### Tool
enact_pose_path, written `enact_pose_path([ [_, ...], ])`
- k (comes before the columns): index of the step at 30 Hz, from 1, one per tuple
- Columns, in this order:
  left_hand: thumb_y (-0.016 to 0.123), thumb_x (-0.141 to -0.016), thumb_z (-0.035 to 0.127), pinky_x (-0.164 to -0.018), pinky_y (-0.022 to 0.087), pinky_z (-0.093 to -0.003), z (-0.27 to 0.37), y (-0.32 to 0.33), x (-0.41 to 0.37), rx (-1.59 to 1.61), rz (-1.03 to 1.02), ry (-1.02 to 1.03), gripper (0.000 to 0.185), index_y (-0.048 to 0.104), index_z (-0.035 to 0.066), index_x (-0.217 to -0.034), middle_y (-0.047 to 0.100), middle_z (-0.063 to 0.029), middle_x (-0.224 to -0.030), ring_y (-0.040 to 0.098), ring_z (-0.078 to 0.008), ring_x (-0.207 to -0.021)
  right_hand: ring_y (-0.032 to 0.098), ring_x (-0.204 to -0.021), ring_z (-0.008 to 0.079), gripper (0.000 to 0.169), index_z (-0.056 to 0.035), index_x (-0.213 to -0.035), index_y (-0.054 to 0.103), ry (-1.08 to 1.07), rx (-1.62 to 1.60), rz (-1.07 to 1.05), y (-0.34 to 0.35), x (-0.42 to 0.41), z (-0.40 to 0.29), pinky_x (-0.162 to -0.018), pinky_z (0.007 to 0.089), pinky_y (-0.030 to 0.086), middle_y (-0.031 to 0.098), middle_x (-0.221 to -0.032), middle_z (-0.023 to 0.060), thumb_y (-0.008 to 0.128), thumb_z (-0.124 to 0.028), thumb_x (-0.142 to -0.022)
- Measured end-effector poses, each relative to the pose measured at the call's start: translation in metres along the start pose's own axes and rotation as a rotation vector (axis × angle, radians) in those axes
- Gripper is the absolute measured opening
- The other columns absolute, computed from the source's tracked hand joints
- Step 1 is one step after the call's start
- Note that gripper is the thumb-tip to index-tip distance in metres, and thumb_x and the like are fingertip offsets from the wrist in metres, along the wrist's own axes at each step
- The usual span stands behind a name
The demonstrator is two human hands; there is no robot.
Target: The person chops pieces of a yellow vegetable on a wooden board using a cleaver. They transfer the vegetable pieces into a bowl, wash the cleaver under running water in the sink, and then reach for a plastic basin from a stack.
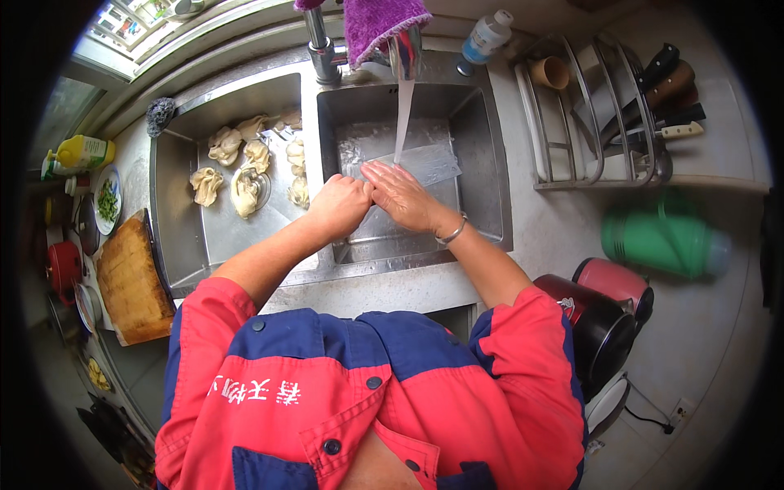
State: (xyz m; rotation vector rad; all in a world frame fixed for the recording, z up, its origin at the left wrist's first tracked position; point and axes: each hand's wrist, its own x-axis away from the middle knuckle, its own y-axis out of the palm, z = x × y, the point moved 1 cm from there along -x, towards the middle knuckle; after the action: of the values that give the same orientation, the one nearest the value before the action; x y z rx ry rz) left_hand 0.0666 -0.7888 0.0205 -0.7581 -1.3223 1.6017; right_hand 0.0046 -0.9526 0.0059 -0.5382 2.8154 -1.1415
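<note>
My left hand [342, 205] is closed in a fist around the handle end of a cleaver, whose handle is mostly hidden. The wide, wet steel blade of the cleaver [438, 164] points to the right over the right sink basin [484, 202]. Flat across the blade lies my right hand [403, 197], its fingers stretched out and wet, with a metal bangle on the wrist. A stream of water [404, 116] falls from the faucet [406, 54] onto the blade beside my right fingertips.
Several clumps of oyster mushrooms [246, 191] lie in the left basin [174, 229]. A wooden cutting board [131, 278] stands left of the sink. To the right are a knife rack [597, 180], a green thermos [658, 242] and a dark red kettle [588, 324]. A purple cloth [380, 24] hangs over the faucet.
</note>
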Motion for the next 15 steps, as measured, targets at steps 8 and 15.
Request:
enact_pose_path([
  [8,0.052,-0.078,0.01,-0.071,0.046,-0.0379,-0.014,0.002,0.023,-0.064,-0.07,0.001,0.009,0.055,0.004,-0.083,0.062,-0.0103,-0.078,0.061,-0.0263,-0.079,0.02,-0.141,0.0305,0.061,-0.0099,-0.145,0.028,0.479,0.298,0.043,-0.007,0.033,0.084,-0.112,0.0532,0.015,0.023,-0.152,0.0145,0.031,-0.048,-0.097],
  [15,0.054,-0.077,0.008,-0.071,0.046,-0.0387,-0.02,0.001,0.021,-0.002,0.047,-0.074,0.008,0.055,0.003,-0.083,0.062,-0.0107,-0.076,0.062,-0.0267,-0.078,0.054,-0.113,0.0278,0.055,-0.0014,-0.124,0.05,0.825,-0.554,0.322,-0.006,0.063,0.069,-0.093,0.042,0.044,0.055,-0.122,0.0163,0.055,-0.045,-0.091],
])
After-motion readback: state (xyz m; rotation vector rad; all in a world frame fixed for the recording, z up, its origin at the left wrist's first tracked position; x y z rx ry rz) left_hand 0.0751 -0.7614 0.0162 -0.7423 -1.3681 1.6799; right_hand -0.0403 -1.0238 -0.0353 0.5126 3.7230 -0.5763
